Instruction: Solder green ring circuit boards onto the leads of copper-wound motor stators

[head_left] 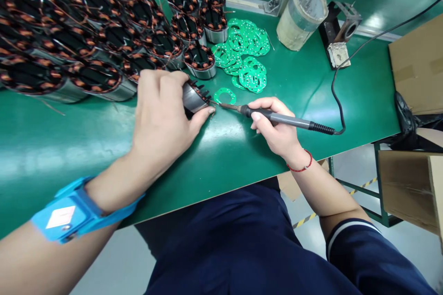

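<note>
A blue wrist strap (pixel 74 209) leads to the left hand (pixel 162 115), cupped over a motor coil (pixel 194 97); right hand (pixel 273 131) pinches a soldering iron (pixel 277 117) touching it.

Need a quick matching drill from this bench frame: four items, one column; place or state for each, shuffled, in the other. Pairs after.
Items
1. soldering iron
2. stator
3. wrist strap
4. loose ring board

States
A. blue, on the left forearm
B. flat on the mat, by the iron's tip
C. held in the right hand
D. gripped under the left hand

Pairs: 1-C, 2-D, 3-A, 4-B
</note>
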Motion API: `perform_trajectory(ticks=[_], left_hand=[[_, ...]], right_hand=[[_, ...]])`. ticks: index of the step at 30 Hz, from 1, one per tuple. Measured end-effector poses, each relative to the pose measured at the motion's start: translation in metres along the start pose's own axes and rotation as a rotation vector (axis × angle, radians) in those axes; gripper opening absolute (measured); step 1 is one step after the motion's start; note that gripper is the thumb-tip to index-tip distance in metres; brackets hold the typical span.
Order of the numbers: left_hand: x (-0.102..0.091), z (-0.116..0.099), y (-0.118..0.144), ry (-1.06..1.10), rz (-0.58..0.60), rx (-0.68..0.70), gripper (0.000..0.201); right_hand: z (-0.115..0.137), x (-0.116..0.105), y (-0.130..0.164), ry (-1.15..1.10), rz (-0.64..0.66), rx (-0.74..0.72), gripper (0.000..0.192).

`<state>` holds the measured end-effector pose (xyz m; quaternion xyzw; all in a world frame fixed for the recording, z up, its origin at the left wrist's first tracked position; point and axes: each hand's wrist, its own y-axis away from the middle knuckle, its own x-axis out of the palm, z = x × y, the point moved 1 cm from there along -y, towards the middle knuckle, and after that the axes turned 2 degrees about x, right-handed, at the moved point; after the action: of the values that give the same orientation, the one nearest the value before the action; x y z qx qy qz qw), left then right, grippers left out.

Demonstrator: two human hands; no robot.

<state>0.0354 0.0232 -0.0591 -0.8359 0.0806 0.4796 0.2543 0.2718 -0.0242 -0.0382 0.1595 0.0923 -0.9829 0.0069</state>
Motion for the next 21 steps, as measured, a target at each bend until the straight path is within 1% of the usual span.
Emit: perform_trajectory(ticks=[8, 13, 18, 21], left_hand=[[0.0002, -0.0018, -0.0001, -0.059, -0.003, 0.021, 0.071], [0.0025, -0.0010, -0.0004, -0.073, -0.002, 0.031, 0.070], [0.0025, 0.0021, 0.0003, -0.064, 0.010, 0.029, 0.072], [0.0024, 0.0049, 0.0014, -0.050, 0.006, 0.041, 0.075]], right_hand=[[0.0041, 0.0002, 0.0000, 0.009, 0.010, -0.031, 0.019], [0.0033, 0.0005, 0.0003, 0.026, 0.042, -0.032, 0.023], [0.0031, -0.0006, 0.0001, 0.031, 0.010, -0.082, 0.020], [0.0029, -0.0005, -0.0002, 0.062, 0.033, -0.071, 0.023]])
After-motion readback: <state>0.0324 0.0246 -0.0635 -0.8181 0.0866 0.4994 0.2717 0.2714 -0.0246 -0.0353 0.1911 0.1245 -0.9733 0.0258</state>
